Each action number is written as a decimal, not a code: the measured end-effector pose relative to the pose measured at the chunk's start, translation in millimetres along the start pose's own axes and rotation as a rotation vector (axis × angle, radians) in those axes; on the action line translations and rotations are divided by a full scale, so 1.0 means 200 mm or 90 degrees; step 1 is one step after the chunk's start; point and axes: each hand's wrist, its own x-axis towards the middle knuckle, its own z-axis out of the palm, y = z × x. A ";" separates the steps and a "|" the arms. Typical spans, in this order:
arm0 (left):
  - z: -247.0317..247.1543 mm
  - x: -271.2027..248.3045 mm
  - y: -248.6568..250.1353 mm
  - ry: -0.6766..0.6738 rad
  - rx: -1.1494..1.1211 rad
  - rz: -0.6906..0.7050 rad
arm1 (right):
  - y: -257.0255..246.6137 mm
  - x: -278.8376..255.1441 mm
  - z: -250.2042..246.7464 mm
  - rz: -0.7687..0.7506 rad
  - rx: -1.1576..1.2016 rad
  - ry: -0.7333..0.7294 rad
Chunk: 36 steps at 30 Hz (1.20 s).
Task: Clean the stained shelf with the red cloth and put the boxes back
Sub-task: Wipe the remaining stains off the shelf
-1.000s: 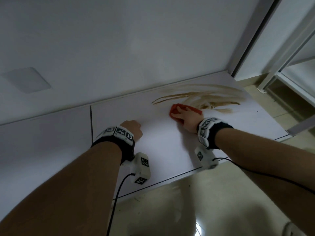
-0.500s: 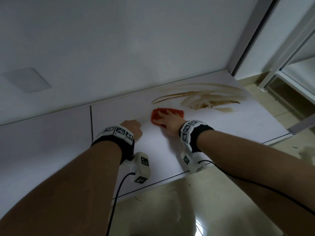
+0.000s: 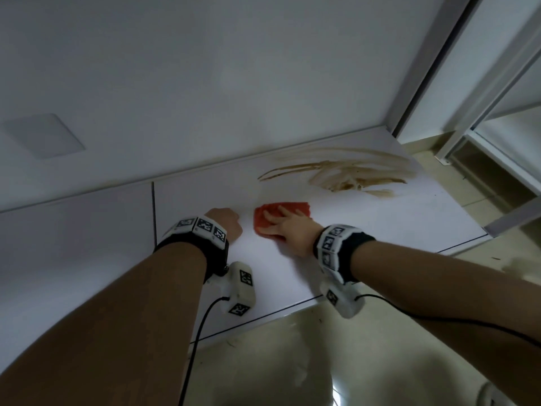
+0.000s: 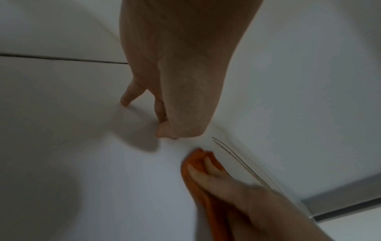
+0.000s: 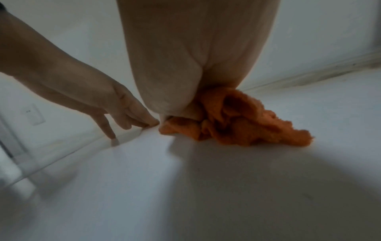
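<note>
The white shelf (image 3: pixel 380 227) carries brown stain streaks (image 3: pixel 351 174) at its back right. Left of and nearer than the stain lies the red cloth (image 3: pixel 295 207), with my right hand (image 3: pixel 288 227) pressing flat on it, fingers spread. The cloth (image 5: pixel 247 122) bunches under the palm in the right wrist view, and the fingers lie over the cloth (image 4: pixel 186 171) in the left wrist view. Just left of the cloth, my left hand (image 3: pixel 224 222) props on the shelf by its fingertips (image 5: pixel 112 135) and holds nothing. No boxes are in view.
A seam (image 3: pixel 153 206) splits the shelf from the panel to its left. The shelf's front edge (image 3: pixel 263 316) runs above a tiled floor (image 3: pixel 278 361). A white wall (image 3: pixel 234 83) closes the back. A metal rack frame (image 3: pixel 483 112) stands at the right.
My right hand has slid the red cloth left and slightly nearer, off the stain's edge and close to my left hand. The left hand has stayed put.
</note>
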 end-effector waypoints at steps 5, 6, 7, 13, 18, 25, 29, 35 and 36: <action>0.00 -0.02 -0.01 0.016 -0.002 0.009 | 0.07 0.14 -0.10 0.050 0.014 -0.008; 0.00 -0.03 -0.02 0.019 -0.002 0.018 | 0.10 0.12 -0.12 0.079 0.011 -0.008; 0.00 -0.03 -0.02 0.018 -0.005 0.025 | 0.10 0.10 -0.14 0.104 0.007 -0.005; -0.02 -0.06 -0.10 0.007 -0.024 0.057 | -0.11 0.05 -0.08 0.030 -0.018 -0.028; 0.00 -0.13 -0.31 0.006 -0.016 0.002 | -0.34 0.27 -0.07 -0.007 -0.005 -0.011; 0.04 -0.16 -0.67 -0.022 0.042 -0.123 | -0.41 0.58 -0.27 0.050 -0.042 -0.061; 0.04 -0.15 -0.72 -0.018 0.044 -0.113 | -0.38 0.68 -0.36 0.077 -0.032 -0.054; 0.06 -0.14 -0.71 -0.042 0.043 -0.120 | -0.38 0.75 -0.40 0.119 -0.068 -0.053; 0.06 -0.13 -0.71 -0.041 0.046 -0.121 | -0.39 0.73 -0.41 0.121 -0.067 -0.054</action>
